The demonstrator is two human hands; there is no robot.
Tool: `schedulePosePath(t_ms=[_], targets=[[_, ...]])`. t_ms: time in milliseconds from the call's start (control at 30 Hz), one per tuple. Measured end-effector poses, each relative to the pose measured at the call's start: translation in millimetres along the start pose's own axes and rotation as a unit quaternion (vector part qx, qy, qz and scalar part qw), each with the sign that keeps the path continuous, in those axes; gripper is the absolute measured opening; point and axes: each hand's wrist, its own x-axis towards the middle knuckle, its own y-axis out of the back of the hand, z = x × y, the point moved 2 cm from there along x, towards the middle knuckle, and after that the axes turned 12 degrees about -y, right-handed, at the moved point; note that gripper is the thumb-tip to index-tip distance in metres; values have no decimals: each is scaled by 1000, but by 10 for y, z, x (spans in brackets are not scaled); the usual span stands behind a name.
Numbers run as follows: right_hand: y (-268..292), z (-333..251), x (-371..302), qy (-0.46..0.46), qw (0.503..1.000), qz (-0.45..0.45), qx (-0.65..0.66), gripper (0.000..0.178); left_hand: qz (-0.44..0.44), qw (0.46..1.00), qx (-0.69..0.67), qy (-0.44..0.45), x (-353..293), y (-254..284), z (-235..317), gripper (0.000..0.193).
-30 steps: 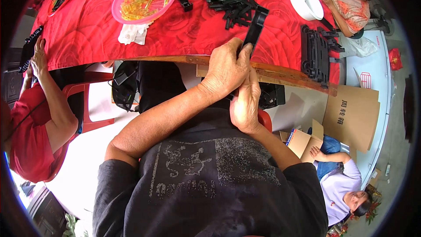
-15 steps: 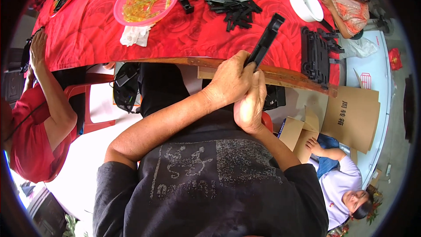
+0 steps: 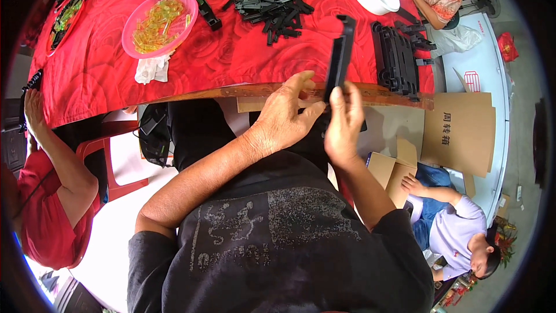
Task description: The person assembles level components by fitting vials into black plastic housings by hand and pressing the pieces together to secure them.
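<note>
Head view: right hand (image 3: 344, 130) pinches a long, black, channelled plastic bar (image 3: 339, 58); left hand (image 3: 284, 115), fingers loosely spread, empty, beside it.

Open to a passing hand: red tablecloth (image 3: 220, 58) from the wooden table edge (image 3: 231, 90) up to the heap of black pieces (image 3: 277, 9). Bounded at left by pink basket (image 3: 185, 26) and crumpled tissue (image 3: 153, 69), at right by black bar (image 3: 337, 64), held in the right hand (image 3: 343, 124). Right of it, a second lane, closed by stacked black parts (image 3: 397, 61) and white bowl (image 3: 370, 1).
</note>
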Motion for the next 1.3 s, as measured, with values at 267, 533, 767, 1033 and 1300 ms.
schedulePosePath(t_ms=[267,533,767,1033,1300], targets=[[1344,-77,1158,210,854,280,-386,33,-19,999,33,29,-47,40,-144,29],[1489,147,1432,219,760,294,-537,34,-31,997,77,-2,-133,57,-201,20],[1397,111,1387,217,731,330,-557,35,-70,993,100,7,-140,80,-213,19],[1503,111,1370,232,718,328,-569,43,-65,995,72,-4,-162,50,-229,18],[1498,76,1365,211,720,322,-578,46,-62,995,72,-16,-187,38,-287,17]])
